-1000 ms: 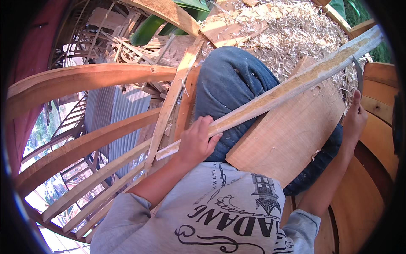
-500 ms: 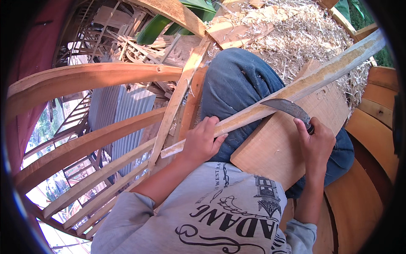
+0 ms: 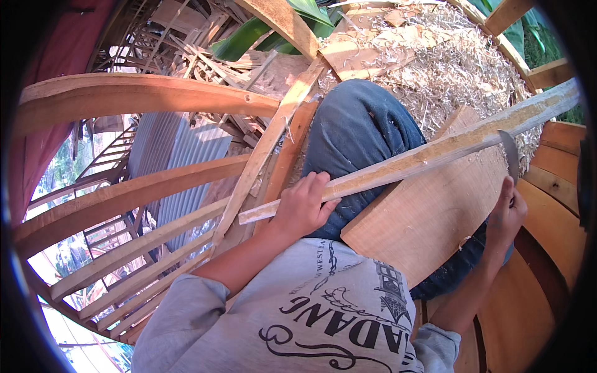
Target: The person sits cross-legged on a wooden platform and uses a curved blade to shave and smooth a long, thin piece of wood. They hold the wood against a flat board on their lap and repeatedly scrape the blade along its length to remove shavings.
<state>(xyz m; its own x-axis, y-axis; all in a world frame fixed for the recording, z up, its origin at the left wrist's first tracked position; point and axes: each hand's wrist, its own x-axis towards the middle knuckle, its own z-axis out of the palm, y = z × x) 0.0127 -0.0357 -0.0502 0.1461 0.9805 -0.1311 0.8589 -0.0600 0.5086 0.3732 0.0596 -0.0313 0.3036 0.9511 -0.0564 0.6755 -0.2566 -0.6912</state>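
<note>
Wood shavings (image 3: 460, 62) heap the ground beyond the knees, with curved ribs (image 3: 143, 93) of a wooden frame arching off to the left. Closest in, the left hand (image 3: 303, 208) is clamped around the near end of a long pale strip of wood (image 3: 435, 152), pinning it across the lap in blue jeans (image 3: 360, 130). Under the strip lies a broad board (image 3: 429, 211). The right hand (image 3: 507, 214) grips the handle of a curved blade (image 3: 510, 152). Half a second ago that blade lay lower along the strip; now it stands further up, edge against the wood, so another paring stroke looks to be starting.
</note>
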